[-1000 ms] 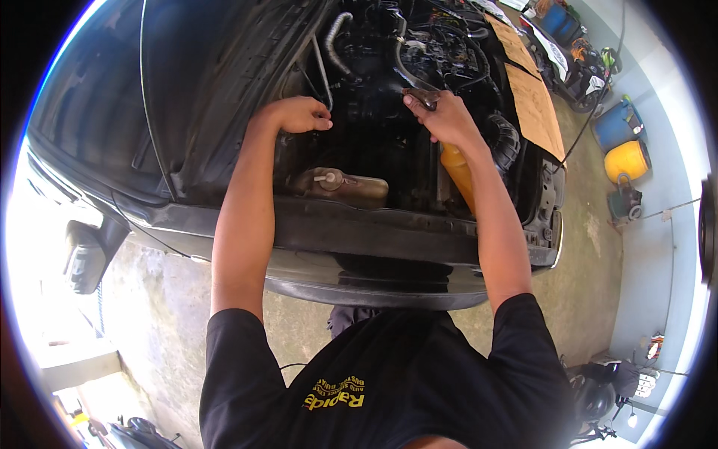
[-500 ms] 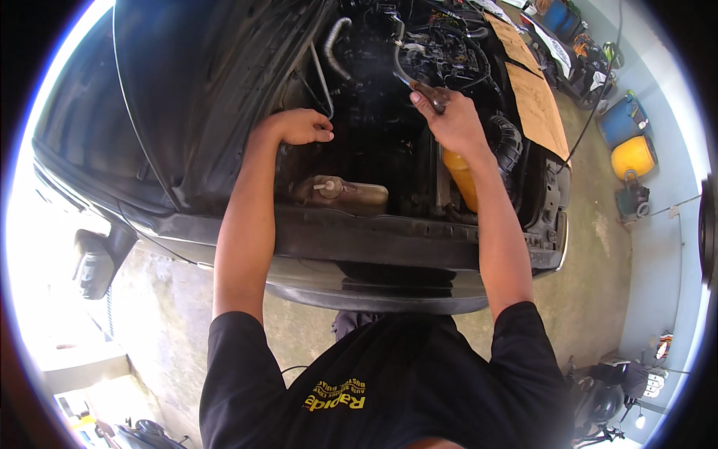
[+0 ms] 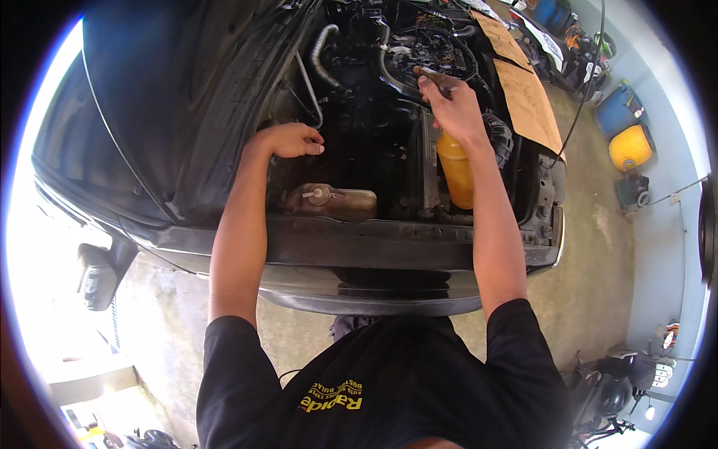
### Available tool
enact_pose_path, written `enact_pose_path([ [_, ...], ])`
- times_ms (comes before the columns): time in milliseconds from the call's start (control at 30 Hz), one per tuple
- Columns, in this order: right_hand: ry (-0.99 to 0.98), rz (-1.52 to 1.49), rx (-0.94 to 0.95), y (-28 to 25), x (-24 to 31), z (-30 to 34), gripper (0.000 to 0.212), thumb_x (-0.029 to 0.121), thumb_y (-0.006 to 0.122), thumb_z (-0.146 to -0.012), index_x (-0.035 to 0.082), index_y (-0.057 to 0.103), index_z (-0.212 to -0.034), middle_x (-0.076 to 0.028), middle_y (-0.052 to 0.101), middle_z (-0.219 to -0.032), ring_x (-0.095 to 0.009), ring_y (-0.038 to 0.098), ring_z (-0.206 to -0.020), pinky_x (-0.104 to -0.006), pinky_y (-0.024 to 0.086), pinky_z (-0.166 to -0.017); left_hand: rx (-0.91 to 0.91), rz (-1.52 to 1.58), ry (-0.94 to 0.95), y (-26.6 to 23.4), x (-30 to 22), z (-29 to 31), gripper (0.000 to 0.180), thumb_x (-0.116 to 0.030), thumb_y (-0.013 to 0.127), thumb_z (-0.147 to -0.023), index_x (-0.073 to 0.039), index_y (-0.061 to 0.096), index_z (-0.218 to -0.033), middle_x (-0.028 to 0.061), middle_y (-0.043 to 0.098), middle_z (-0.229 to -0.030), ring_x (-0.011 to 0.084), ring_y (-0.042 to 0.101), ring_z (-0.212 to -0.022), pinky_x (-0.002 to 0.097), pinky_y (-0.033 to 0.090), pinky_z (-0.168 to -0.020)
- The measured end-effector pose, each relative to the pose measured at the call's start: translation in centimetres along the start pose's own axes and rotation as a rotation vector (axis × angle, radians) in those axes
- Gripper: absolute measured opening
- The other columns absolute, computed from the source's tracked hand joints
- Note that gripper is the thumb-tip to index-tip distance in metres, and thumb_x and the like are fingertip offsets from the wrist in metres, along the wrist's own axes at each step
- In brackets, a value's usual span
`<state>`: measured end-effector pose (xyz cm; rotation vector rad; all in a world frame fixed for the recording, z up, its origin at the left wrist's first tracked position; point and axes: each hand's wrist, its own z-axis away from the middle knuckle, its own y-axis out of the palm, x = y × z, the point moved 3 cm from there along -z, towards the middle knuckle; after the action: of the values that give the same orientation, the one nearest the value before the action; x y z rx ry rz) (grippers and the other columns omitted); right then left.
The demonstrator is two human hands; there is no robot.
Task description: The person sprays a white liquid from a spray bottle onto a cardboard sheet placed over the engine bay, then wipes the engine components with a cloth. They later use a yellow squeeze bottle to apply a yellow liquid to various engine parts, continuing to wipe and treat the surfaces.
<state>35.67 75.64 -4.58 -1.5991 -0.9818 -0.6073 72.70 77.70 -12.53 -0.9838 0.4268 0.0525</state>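
The right hand [image 3: 455,108] has its fingers closed around a slim, dark metal hand tool [image 3: 434,75], whose tip pokes forward into the tangle of black hoses and cables [image 3: 430,45] deep in the open engine bay; what kind of tool it is cannot be told at this size. The left hand [image 3: 292,140] is curled into a loose fist, knuckles resting on the dark inner edge of the bay just beside a thin metal rod [image 3: 308,86], and seems to grip nothing, only to prop the body.

Below the right wrist stands an amber-yellow plastic reservoir [image 3: 456,170], and nearer the front lip lies a pale, murky plastic tank with a small cap [image 3: 333,200]. 2 sheets of brown cardboard [image 3: 527,101] cover the fender on the right.

By the look of it, the step in hand is working a fastener or clamp among the hoses. The next move likely calls for seating the tool tip squarely, with the left arm kept braced, so that it does not slip onto the wiring around it.
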Motion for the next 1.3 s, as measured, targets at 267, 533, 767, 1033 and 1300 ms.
enact_pose_path([
  [267,-0.165,0.096,0.025,2.6,-1.3,0.5,0.042,0.042,0.074,-0.115,0.007,0.084,-0.137,-0.01,0.071,-0.074,-0.021,0.07,-0.062,-0.0378,0.057,-0.064,0.006,0.006,-0.012,0.5,0.5,-0.4,0.057,-0.047,0.072,-0.116,-0.011,0.072,-0.159,0.0178,0.076,-0.154,0.0345,0.072,-0.142,0.0455,0.055,-0.119],
  [533,-0.006,0.073,0.202,2.3,-1.2,0.9,0.047,0.046,0.077,-0.114,0.007,0.084,-0.14,-0.008,0.07,-0.069,-0.016,0.065,-0.052,-0.034,0.055,-0.058,-0.003,-0.007,-0.002,0.4,0.9,-0.5,0.057,-0.048,0.073,-0.115,-0.012,0.072,-0.159,0.0177,0.076,-0.154,0.0334,0.071,-0.143,0.046,0.055,-0.121],
  [767,-0.101,0.189,0.136,2.7,-0.2,1.5,0.051,0.049,0.081,-0.112,0.008,0.084,-0.141,-0.009,0.072,-0.069,-0.017,0.065,-0.052,-0.0358,0.056,-0.059,0.005,-0.023,-0.007,0.2,0.5,-0.3,0.057,-0.049,0.072,-0.115,-0.013,0.072,-0.159,0.0166,0.076,-0.155,0.033,0.071,-0.144,0.0458,0.055,-0.121],
  [1033,-0.258,0.176,0.046,2.7,-0.6,1.3,0.051,0.051,0.085,-0.108,0.009,0.086,-0.138,-0.01,0.07,-0.068,-0.019,0.066,-0.054,-0.0381,0.057,-0.062,0.01,-0.039,-0.015,0.1,0.0,-0.5,0.058,-0.05,0.072,-0.116,-0.014,0.071,-0.161,0.0153,0.074,-0.158,0.0332,0.07,-0.145,0.045,0.054,-0.121],
  [1300,-0.061,0.15,0.122,1.6,-0.1,1.5,0.051,0.051,0.086,-0.106,0.012,0.087,-0.139,-0.011,0.076,-0.084,-0.023,0.071,-0.069,-0.0389,0.058,-0.07,-0.012,-0.005,-0.026,0.0,0.5,-0.1,0.06,-0.049,0.073,-0.114,-0.012,0.071,-0.16,0.0148,0.079,-0.15,0.0318,0.073,-0.142,0.0452,0.056,-0.119],
])
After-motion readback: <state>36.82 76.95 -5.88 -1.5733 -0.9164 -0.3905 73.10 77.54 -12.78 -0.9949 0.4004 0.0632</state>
